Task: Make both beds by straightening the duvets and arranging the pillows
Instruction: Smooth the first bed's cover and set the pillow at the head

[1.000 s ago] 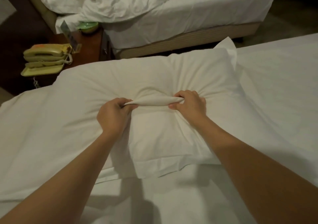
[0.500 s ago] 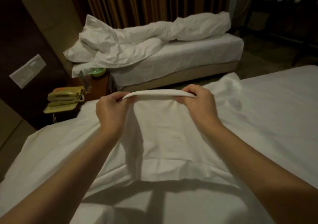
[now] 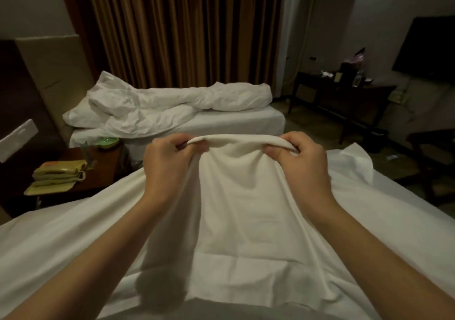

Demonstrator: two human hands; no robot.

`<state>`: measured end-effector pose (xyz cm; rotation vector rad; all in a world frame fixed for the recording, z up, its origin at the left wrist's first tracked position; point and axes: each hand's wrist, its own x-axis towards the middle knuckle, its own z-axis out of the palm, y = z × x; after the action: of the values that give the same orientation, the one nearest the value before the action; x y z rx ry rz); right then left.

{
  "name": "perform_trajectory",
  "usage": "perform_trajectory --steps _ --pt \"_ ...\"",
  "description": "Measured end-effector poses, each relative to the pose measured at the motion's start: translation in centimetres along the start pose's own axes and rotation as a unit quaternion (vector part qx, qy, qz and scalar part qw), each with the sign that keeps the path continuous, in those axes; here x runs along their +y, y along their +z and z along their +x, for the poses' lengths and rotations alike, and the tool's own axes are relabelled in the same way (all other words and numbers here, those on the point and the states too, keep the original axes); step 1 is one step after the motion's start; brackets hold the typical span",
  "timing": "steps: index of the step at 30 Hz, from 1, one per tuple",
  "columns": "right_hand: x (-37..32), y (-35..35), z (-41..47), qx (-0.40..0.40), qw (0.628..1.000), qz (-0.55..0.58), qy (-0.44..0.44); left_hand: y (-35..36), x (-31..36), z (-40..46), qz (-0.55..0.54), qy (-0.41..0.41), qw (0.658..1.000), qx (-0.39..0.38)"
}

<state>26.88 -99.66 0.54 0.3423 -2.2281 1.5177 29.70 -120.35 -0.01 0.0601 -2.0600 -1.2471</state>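
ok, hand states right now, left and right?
Left hand: closed, pinching a raised fold of the pillow.
Right hand: closed, pinching the same fold.

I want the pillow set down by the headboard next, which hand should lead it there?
Probably the left hand. Both hands grip the pillow, but the headboard is on the left side, so the left arm leads while the right hand follows.

The room was dim and warm-toned, light falling from above and behind onto the white pillowcase [image 3: 246, 209]. A soft shadow sat at bottom centre. Edges bowed; far corners were murky.
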Motion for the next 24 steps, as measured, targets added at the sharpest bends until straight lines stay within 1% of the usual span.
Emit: perform_trajectory --steps 2,7,10,13,16,21,24 --pt "-2.2 -1.8 -0.4 -0.005 1.0 -0.001 -0.02 -1.4 2.9 -0.7 0.0 0.012 1.0 0.008" --pt "-7.4 -4.6 -2.1 -0.018 0.997 -0.029 -0.066 -6.4 8.6 -2.5 0.044 0.056 0.997 0.007" --pt "-11.0 -5.4 -4.0 -0.016 0.994 -0.019 -0.103 -10.4 11.2 -3.9 0.069 0.074 0.995 0.013" --pt "-14.8 -5.7 -7.0 -0.014 0.989 -0.006 -0.146 -15.3 13.7 -6.4 0.118 0.081 0.989 0.022" --pt "-18.9 -4.9 -10.8 -0.024 0.983 0.003 -0.18 -21.0 15.2 -9.5 0.149 0.063 0.986 0.037" --pt "-25.0 -1.9 -16.3 -0.08 0.969 0.01 -0.232 -30.5 16.9 -15.2 0.202 0.022 0.975 0.093" --pt "-27.6 0.5 -18.4 -0.096 0.96 0.01 -0.263 -35.4 18.3 -17.7 0.254 -0.005 0.963 0.089"
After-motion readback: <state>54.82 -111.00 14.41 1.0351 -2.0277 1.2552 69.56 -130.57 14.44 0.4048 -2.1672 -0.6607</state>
